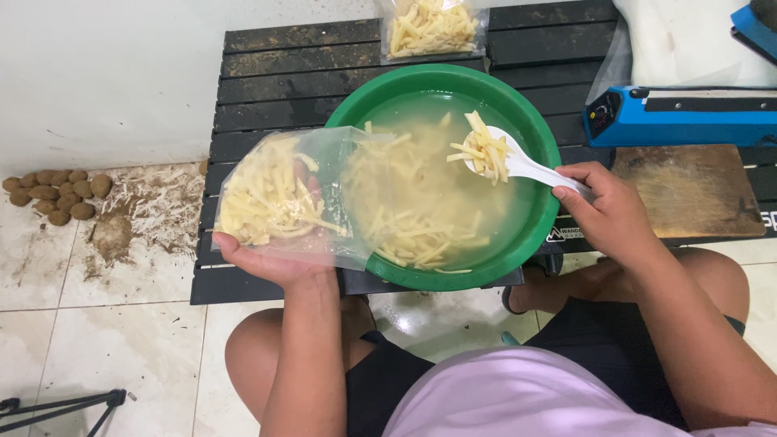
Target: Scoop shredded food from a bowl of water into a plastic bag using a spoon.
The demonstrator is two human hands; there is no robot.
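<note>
nearest the camera, past the pale lilac shirt (518, 400) and bare knees, the left hand (271, 259) cups from below a clear plastic bag (295, 198) that looks partly filled with pale potato strips, its mouth held over the round green plastic basin (534, 121). the right hand (611, 214) grips a white plastic spoon (530, 166) carrying a small heap of strips above the cloudy water, where plenty still float. a filled clear bag (433, 28) on the dark slatted surface (275, 81) is cut off by the frame's top, the blue heat sealer (688, 117) by its right edge.
</note>
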